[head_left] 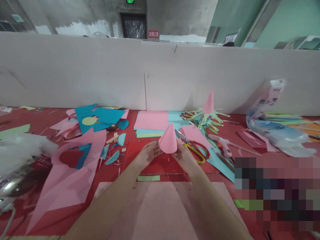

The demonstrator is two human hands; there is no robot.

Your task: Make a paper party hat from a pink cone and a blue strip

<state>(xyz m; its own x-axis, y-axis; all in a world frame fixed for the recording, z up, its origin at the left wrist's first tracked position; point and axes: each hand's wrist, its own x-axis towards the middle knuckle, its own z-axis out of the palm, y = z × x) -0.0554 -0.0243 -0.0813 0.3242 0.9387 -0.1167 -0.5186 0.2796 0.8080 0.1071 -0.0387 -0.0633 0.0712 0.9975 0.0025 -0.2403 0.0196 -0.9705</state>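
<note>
A pink paper cone [168, 139] stands point up over the red table [42, 125], held between both hands. My left hand [147, 153] pinches its lower left edge with closed fingers. My right hand [184, 156] grips its lower right edge the same way. A second pink cone [208, 103] stands farther back by the white partition. Scissors with red and yellow handles [197, 150] lie just right of my right hand.
Pink and blue paper sheets [152, 121] lie stacked behind the cone. Blue cut-outs [96, 118] and pink scraps [72, 173] cover the left. A glue gun [223, 145], green paper strips [210, 121] and a plastic bag [275, 130] lie to the right. A white partition [100, 73] closes the back.
</note>
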